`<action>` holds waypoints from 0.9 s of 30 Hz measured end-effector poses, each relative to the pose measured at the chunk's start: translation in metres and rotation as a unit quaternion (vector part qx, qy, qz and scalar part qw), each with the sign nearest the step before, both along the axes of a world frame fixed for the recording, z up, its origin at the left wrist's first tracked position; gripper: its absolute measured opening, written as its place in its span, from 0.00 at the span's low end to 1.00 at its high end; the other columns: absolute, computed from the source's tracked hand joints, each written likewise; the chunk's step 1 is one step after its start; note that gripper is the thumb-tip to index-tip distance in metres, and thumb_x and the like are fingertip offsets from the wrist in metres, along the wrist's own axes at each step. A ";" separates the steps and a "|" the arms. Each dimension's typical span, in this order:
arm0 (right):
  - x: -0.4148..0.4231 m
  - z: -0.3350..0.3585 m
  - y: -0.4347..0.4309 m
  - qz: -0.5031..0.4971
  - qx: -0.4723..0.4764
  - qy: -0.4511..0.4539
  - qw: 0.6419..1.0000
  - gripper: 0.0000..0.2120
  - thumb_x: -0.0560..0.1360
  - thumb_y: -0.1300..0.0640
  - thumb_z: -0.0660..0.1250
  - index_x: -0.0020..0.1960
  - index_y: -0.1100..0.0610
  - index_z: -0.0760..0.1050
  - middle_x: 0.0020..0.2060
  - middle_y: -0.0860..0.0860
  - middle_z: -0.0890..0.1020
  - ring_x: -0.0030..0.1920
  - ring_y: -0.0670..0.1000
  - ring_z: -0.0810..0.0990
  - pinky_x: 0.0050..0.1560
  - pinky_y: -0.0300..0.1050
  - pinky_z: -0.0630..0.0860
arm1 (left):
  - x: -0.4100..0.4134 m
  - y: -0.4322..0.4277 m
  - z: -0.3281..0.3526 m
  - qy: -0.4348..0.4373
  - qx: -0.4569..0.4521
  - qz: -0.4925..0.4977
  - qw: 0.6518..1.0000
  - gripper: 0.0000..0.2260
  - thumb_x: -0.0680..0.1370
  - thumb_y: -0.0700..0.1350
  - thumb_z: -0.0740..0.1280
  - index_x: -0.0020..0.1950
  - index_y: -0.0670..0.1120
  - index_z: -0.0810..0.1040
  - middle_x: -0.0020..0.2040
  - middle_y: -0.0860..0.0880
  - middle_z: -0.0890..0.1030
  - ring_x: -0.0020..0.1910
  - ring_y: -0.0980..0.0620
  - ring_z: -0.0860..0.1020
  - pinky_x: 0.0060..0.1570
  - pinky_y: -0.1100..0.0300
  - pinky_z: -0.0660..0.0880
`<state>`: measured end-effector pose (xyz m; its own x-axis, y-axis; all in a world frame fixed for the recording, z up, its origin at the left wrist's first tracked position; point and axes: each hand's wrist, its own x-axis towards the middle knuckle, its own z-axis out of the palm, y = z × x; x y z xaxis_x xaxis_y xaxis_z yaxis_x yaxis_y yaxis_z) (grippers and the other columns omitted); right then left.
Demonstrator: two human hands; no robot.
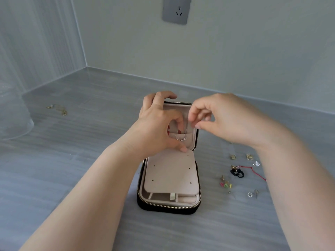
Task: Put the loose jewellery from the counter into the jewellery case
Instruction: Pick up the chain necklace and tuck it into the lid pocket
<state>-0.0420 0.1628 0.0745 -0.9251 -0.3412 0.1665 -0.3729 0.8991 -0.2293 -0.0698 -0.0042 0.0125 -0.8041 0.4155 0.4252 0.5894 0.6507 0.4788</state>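
Note:
A black zip jewellery case [168, 208] with a pale pink lining stands open on the grey counter, its lid upright. My left hand [159, 124] grips the lid's left edge, thumb inside it. My right hand [213, 116] pinches a thin silver necklace [181, 138] in front of the lid; its antler-shaped pendant hangs at the lid's pocket. A pink earring flap [170, 173] with small holes covers the base. Loose jewellery lies to the right: gold pieces [233, 156], a black ring with a red cord [237, 173] and colourful charms [225, 184].
A gold chain [58, 109] lies far left on the counter. A clear plastic container [12, 113] stands at the left edge. A wall socket [176, 9] sits above, on the grey back wall. Small silver studs [251, 194] lie near my right forearm.

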 end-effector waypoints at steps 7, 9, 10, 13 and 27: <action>0.000 -0.007 -0.007 0.011 0.036 -0.057 0.998 0.13 0.71 0.65 0.65 0.44 0.46 0.73 0.45 0.41 0.83 0.43 0.38 0.78 0.44 0.42 0.74 | -0.005 -0.010 0.002 -0.022 0.084 -0.022 0.996 0.24 0.64 0.36 0.76 0.40 0.58 0.64 0.59 0.55 0.64 0.57 0.53 0.60 0.47 0.83 0.57; 0.002 -0.007 -0.008 0.017 0.039 -0.074 0.996 0.14 0.71 0.65 0.65 0.45 0.46 0.72 0.46 0.41 0.83 0.48 0.43 0.79 0.47 0.40 0.74 | -0.008 -0.013 -0.001 -0.007 0.097 -0.021 0.995 0.23 0.67 0.29 0.67 0.41 0.57 0.64 0.57 0.52 0.68 0.57 0.47 0.65 0.47 0.79 0.60; 0.003 -0.008 -0.008 0.022 0.043 -0.081 0.995 0.14 0.72 0.65 0.65 0.45 0.46 0.71 0.47 0.41 0.83 0.49 0.44 0.79 0.47 0.38 0.73 | -0.010 -0.013 -0.002 -0.005 0.102 -0.020 0.995 0.23 0.68 0.27 0.63 0.42 0.57 0.65 0.56 0.50 0.70 0.56 0.46 0.66 0.48 0.76 0.61; 0.003 -0.007 -0.008 0.028 0.046 -0.092 0.994 0.14 0.72 0.65 0.66 0.46 0.45 0.71 0.48 0.41 0.82 0.50 0.44 0.78 0.48 0.39 0.73 | -0.013 -0.012 -0.006 -0.007 0.117 -0.020 0.993 0.24 0.69 0.25 0.58 0.43 0.58 0.65 0.53 0.49 0.72 0.55 0.45 0.68 0.49 0.70 0.64; 0.045 0.002 0.004 0.062 -0.013 -0.120 0.991 0.16 0.63 0.43 0.74 0.49 0.42 0.75 0.42 0.30 0.75 0.43 0.33 0.73 0.42 0.29 0.69 | -0.007 -0.020 0.007 -0.136 0.220 -0.005 0.966 0.29 0.72 0.54 0.69 0.69 0.61 0.59 0.57 0.53 0.76 0.50 0.60 0.75 0.50 0.69 0.68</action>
<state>0.0033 0.1666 0.0767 -0.8904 -0.4533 -0.0428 -0.4120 0.8421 -0.3480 -0.0768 -0.0245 0.0192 -0.9079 0.2512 0.3357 0.4078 0.3429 0.8462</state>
